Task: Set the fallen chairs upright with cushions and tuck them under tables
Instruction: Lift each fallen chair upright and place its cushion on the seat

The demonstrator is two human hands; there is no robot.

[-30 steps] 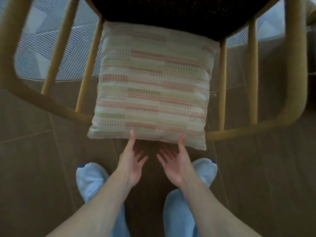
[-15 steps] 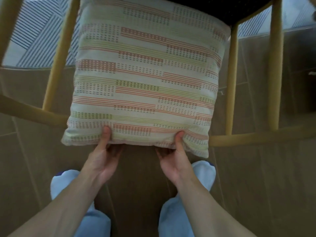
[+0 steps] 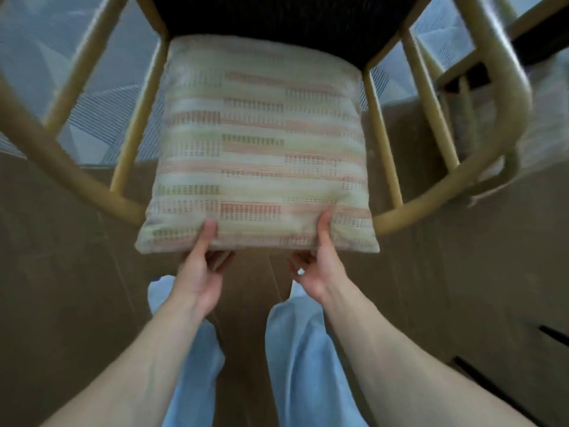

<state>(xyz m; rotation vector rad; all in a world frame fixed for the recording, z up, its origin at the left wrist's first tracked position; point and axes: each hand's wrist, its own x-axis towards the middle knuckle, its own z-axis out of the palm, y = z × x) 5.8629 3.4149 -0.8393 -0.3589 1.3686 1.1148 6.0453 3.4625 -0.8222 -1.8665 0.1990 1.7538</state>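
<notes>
Looking straight down at a striped cushion [image 3: 261, 155] leaning against the curved back of a yellow wooden chair [image 3: 489, 87], top edge up by the dark seat [image 3: 277, 13]. Left hand [image 3: 200, 272] pinching the cushion's near edge, thumb on top, fingers tucked under. Right hand [image 3: 317, 266] gripping the same edge a bit further along, same way. Pale blue trouser legs [image 3: 295, 349] below, brown tiled floor [image 3: 61, 272] all around, patterned rug [image 3: 92, 97] past the chair rails. Bit blurry overall.
</notes>
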